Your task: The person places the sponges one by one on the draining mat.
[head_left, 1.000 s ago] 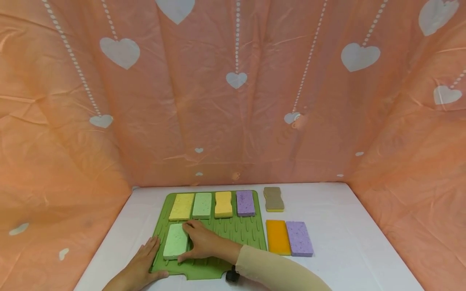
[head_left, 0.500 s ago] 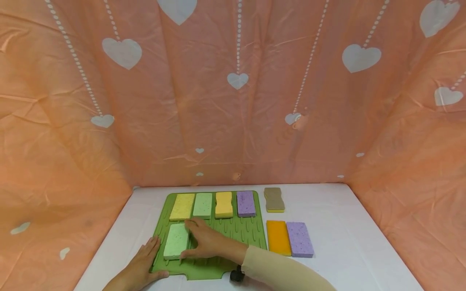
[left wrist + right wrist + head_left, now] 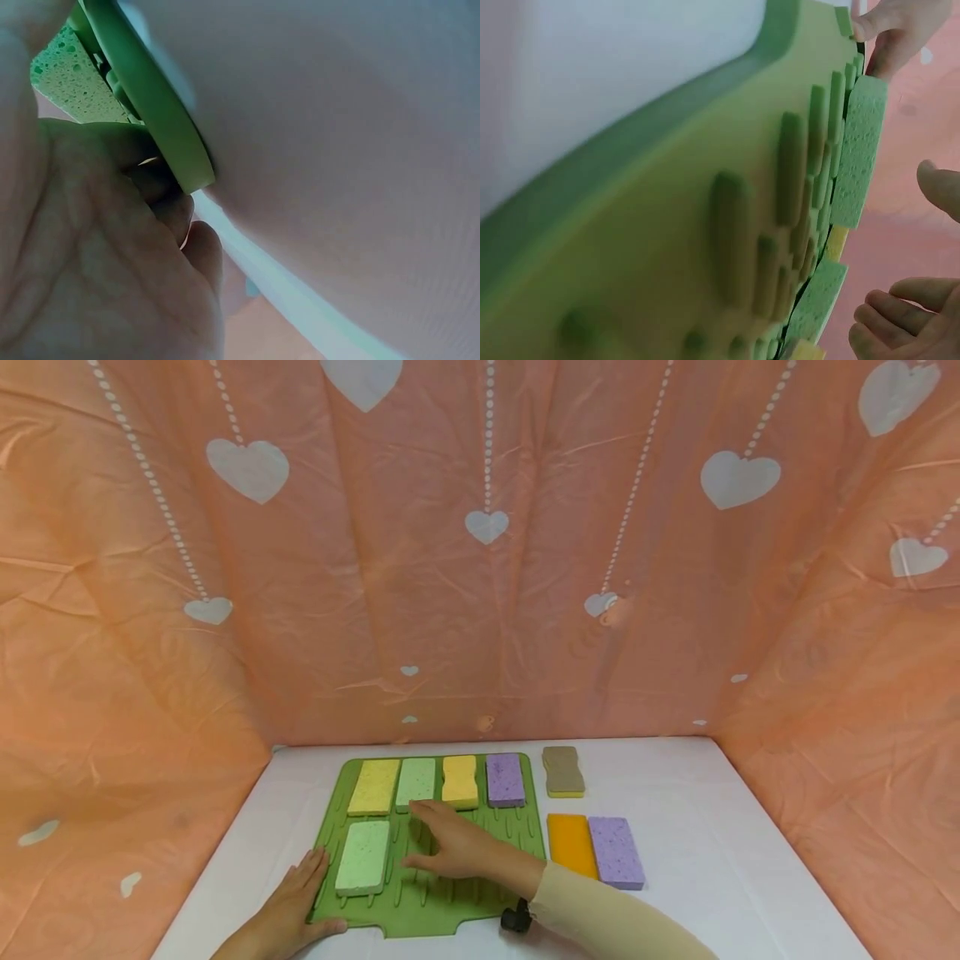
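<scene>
A green ridged mat (image 3: 420, 914) lies on the white table. My left hand (image 3: 288, 902) rests along the mat's left side, thumb by its front edge; in the left wrist view the fingers touch the mat's rim (image 3: 169, 127). At the mat's front left lies a light green sponge (image 3: 363, 858). My right hand (image 3: 453, 843) hovers over the mat's middle, right of that sponge, fingers and thumb spread and holding nothing. Along the back of the mat sit a pale yellow sponge (image 3: 373, 787), another light green sponge (image 3: 416, 783), a yellow waisted sponge (image 3: 460, 781) and a purple sponge (image 3: 505, 779).
Right of the mat lie a grey-topped yellow sponge (image 3: 562, 771), an orange sponge (image 3: 572, 845) and a second purple sponge (image 3: 616, 852). An orange curtain (image 3: 480, 627) with white hearts encloses the table's back and sides. A black device (image 3: 516, 917) sits at the right wrist.
My right hand has let go of the front light green sponge and moved right, away from it. The sponge stays in place on the mat. My left hand has not moved.
</scene>
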A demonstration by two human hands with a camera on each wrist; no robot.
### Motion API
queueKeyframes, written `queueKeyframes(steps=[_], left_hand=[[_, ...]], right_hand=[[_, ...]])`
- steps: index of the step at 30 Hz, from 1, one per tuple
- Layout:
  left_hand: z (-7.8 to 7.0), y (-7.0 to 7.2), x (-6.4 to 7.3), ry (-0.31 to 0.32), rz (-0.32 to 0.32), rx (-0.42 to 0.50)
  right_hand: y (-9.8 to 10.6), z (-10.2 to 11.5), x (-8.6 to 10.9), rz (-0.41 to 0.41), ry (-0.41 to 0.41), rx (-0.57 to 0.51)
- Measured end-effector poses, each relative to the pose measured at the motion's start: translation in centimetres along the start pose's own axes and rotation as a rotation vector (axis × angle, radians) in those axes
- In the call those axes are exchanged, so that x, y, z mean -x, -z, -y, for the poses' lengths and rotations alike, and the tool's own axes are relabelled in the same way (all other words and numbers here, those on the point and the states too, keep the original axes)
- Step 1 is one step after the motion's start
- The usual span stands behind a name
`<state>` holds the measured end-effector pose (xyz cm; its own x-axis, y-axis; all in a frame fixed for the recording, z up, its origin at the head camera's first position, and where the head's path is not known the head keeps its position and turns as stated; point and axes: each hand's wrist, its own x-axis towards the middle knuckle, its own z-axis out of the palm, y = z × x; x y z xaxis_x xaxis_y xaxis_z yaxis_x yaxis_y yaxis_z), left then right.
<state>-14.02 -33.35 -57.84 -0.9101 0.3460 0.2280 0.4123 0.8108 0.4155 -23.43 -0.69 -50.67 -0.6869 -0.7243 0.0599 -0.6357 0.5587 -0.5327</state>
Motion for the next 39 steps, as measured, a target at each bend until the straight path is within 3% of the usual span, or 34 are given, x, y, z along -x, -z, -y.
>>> queueKeyframes(steps=[9,18,25,33,39], left_hand=[[-0.3,0.3,0.1,0.081,0.078,0.092],[-0.2,0.1,0.2,0.051,0.031,0.057],[-0.1,0.1,0.1,0.068,0.059,0.061],[0.4,-0.2,-0.1,0.003,0.023,-0.001],[0.4,-0.3,0.1,-0.005,0.012,-0.001]], right_hand=[[1.4,-2.1,2.0,-0.039,-0.038,0.019],[3.4,-4.1,5.1,-0.067,-0.078,0.032],[4.8,-6.4,7.5,-0.124,-0.072,0.036],[6.6,-8.6,10.3,-0.165,-0.06,0.056],[7.4,-9.9,12.3,-0.185,-0.087,0.06]])
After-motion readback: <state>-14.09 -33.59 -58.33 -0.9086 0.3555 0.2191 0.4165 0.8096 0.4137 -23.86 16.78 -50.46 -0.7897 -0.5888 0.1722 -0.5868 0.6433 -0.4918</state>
